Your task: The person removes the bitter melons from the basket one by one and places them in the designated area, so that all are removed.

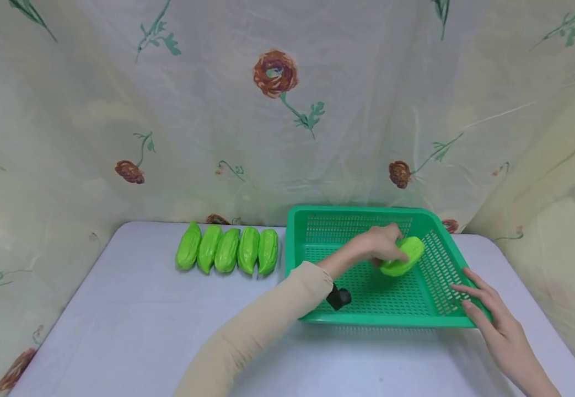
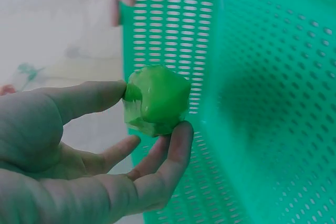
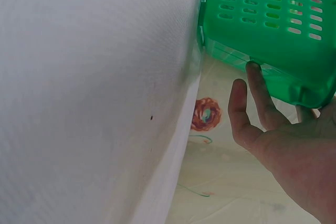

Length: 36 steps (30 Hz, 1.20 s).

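Observation:
My left hand (image 1: 383, 245) reaches into the green plastic basket (image 1: 386, 321) and holds a bright green, ribbed oblong piece in clear wrap (image 1: 406, 256). In the left wrist view the thumb (image 2: 100, 98) presses one side of this green piece (image 2: 163, 95), and curled fingers support the other. It is held beside the slotted basket wall (image 2: 168, 35). My right hand (image 1: 498, 325) rests at the basket's near right corner with fingers spread over the rim. In the right wrist view, extended fingers (image 3: 257, 87) touch the basket's outer wall (image 3: 252, 40).
Several similar green pieces (image 1: 226, 251) lie side by side in a row on the white-covered table (image 1: 133, 314), left of the basket. A flowered cloth (image 1: 208, 110) hangs behind and around the table. A small black device (image 1: 338, 298) sits at my left wrist.

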Tool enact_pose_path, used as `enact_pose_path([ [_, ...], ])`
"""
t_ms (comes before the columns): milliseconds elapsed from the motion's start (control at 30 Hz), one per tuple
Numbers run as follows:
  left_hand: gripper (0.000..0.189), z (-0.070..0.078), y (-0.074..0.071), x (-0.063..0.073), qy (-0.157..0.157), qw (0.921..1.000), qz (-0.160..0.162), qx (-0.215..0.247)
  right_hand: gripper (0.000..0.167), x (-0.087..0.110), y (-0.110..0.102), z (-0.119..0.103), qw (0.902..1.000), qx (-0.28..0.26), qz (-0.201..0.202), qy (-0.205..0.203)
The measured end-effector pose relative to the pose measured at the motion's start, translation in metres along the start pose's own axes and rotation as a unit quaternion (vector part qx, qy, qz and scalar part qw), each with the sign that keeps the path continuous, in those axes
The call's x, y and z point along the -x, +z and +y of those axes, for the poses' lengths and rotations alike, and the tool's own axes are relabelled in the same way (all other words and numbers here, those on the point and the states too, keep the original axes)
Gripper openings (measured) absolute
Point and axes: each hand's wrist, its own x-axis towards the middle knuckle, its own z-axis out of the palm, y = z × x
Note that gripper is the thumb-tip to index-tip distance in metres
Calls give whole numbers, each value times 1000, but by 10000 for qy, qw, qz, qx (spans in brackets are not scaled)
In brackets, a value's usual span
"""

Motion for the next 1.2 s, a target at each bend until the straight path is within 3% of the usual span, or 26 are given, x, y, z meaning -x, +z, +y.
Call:
enact_pose_path([
  [267,63,-3,-18,20,416,9976,114,542,37,-1,1,1,10000,15,26,-23],
  [500,62,-14,-38,41,750,9942,162,757,34,0,3,1,9998,-6,128,-133],
  [733,61,-28,-48,55,817,9856,219,1461,34,0,2,1,9996,-7,171,-211],
  [1200,61,-62,-64,91,768,9732,549,2098,35,-1,2,2,9998,6,115,-164],
])
